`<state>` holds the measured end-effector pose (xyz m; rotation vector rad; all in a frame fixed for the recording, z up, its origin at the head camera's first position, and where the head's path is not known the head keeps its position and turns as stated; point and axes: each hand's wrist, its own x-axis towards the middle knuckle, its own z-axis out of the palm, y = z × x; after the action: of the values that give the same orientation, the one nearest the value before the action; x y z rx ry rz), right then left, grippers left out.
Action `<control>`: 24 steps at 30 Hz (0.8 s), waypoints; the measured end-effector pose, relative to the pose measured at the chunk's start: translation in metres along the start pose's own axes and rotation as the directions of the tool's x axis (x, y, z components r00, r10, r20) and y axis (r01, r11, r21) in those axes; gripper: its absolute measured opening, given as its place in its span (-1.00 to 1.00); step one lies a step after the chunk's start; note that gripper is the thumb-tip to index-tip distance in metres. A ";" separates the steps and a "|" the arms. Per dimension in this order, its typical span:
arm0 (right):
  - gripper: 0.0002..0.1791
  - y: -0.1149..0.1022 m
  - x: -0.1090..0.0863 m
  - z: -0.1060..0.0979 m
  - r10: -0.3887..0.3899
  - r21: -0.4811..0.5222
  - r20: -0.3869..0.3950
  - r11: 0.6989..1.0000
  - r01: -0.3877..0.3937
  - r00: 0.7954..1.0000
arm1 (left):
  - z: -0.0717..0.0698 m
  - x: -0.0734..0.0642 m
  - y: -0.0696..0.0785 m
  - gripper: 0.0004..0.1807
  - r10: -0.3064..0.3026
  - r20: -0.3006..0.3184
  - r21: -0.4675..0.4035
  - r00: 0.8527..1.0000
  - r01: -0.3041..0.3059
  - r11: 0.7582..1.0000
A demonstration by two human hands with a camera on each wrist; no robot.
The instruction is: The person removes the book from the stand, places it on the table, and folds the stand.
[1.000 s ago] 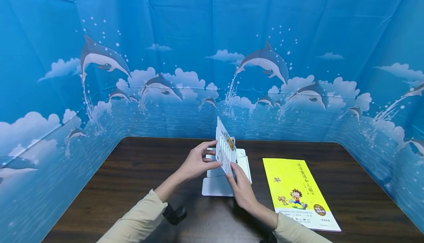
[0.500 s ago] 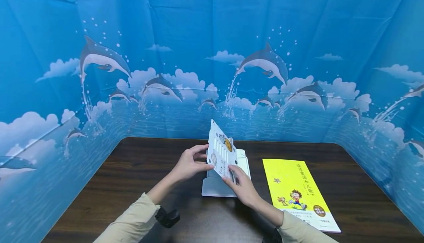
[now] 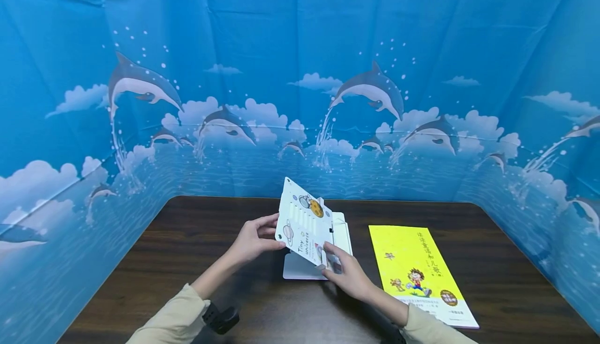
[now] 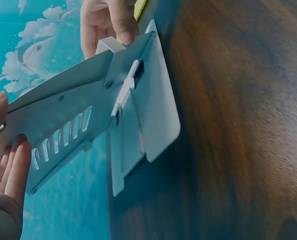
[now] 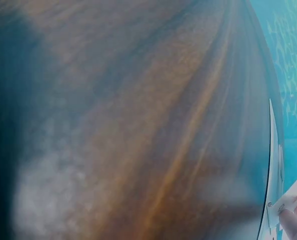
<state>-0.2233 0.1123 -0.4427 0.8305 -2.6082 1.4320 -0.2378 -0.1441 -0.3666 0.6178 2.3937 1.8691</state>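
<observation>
A white book stand stands mid-table in the head view. Its slotted panel (image 3: 304, 224), printed with planets and "Tiny universe", leans to the left above a flat white base (image 3: 300, 268). My left hand (image 3: 250, 240) pinches the panel's left edge; in the left wrist view the fingers (image 4: 18, 172) lie against its underside. At the panel's lower right corner, my right hand (image 3: 349, 274) grips the stand by the small lip. From below, the left wrist view shows a hinged support (image 4: 126, 90) joining panel and base. The right wrist view catches only part of the right hand (image 5: 296, 222).
To the right lies a yellow children's book (image 3: 417, 266), its cover up. The dark wooden table (image 3: 154, 260) ends at a back edge against a blue dolphin-print curtain (image 3: 281, 73). A black wrist device (image 3: 222, 320) sits on the left sleeve.
The panel has swung from nearly upright down to the left, so its printed face shows more fully. My left hand moved left and slightly down with it; my right hand shifted slightly right and down.
</observation>
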 end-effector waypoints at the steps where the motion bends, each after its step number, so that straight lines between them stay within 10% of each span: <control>1: -0.40 0.000 0.000 0.000 -0.002 0.005 0.002 1.000 0.002 1.000 | -0.001 -0.002 -0.001 -0.26 -0.010 -0.001 0.000 1.000 0.010 1.000; 24: -0.52 0.009 0.001 -0.005 0.031 -0.142 0.093 0.990 -0.017 0.995 | -0.022 -0.029 -0.055 -0.25 -0.150 -0.014 0.182 0.989 0.150 0.972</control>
<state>-0.2292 0.1198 -0.4462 0.8729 -2.7602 1.2238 -0.2328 -0.1841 -0.4182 0.4306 2.5521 1.6041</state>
